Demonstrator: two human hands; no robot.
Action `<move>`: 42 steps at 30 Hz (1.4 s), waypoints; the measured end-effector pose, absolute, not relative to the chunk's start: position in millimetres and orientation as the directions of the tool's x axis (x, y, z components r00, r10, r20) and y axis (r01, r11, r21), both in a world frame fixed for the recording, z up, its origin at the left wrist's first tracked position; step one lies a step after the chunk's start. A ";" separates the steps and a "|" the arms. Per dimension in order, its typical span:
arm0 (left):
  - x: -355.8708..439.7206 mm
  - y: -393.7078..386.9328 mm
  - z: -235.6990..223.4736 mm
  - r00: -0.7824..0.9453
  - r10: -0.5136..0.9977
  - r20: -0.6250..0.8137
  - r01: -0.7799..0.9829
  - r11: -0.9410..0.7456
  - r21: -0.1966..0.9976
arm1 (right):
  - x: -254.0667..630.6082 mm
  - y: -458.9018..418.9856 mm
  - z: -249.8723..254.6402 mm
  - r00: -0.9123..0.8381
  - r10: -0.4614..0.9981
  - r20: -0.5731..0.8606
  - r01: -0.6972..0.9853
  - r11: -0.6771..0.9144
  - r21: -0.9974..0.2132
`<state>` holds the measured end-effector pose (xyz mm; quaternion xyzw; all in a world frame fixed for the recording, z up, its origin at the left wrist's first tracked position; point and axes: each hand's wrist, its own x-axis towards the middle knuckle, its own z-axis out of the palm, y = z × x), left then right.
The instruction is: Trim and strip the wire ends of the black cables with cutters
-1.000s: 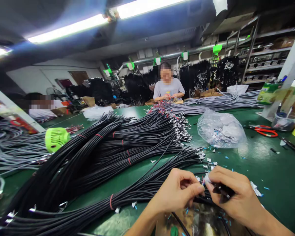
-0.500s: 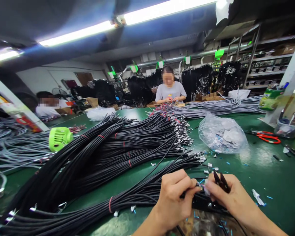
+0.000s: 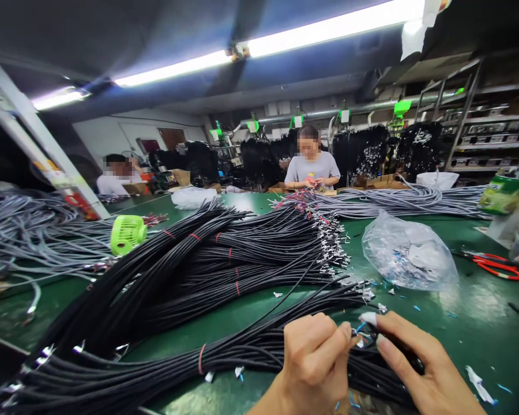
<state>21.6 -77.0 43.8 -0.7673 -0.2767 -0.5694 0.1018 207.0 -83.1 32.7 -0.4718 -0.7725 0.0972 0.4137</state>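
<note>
My left hand (image 3: 315,357) is closed in a pinch on the end of a black cable, whose thin blue and reddish wires (image 3: 361,329) stick out to the right. Just beyond those wires, my right hand (image 3: 424,360) has its thumb and index finger spread, with a white cover on one fingertip. Dark pliers (image 3: 410,358) lie in its palm, mostly hidden by the fingers. Beneath both hands runs a bundle of black cables (image 3: 237,353), tied with a red band (image 3: 202,358).
A larger heap of black cables (image 3: 199,259) lies behind. A clear plastic bag of scraps (image 3: 409,251) and red-handled pliers (image 3: 497,266) are at the right. A green fan (image 3: 127,233) stands left. A co-worker (image 3: 311,164) sits across the green table (image 3: 177,323).
The view has shifted, so the scene sits further right and slightly lower. My right thumb and index finger have spread apart, and the pliers' dark tips no longer show upright.
</note>
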 end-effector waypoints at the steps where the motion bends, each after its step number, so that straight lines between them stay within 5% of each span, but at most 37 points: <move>1: 21.6 -77.2 44.0 0.198 0.305 0.931 0.544 -0.825 0.154 | 205.6 -83.9 34.1 -0.237 0.795 0.558 0.647 0.558 -0.519; 13: 22.0 -78.2 41.0 0.222 0.283 0.933 0.575 -0.811 0.109 | 201.4 -84.1 36.7 -0.279 0.790 0.547 0.659 0.572 -0.490; 22: 24.7 -78.4 38.9 0.219 0.274 0.936 0.616 -0.783 0.084 | 201.4 -83.1 29.6 -0.232 0.865 0.444 0.642 0.479 -0.599; 34: 25.7 -78.5 38.0 0.222 0.261 0.939 0.643 -0.763 0.060 | 199.2 -83.2 30.7 -0.175 0.847 0.502 0.649 0.483 -0.588; 42: 27.9 -80.2 41.6 0.124 0.375 0.919 0.594 -0.770 0.234 | 200.8 -87.0 25.8 -0.063 0.857 0.512 0.637 0.429 -0.640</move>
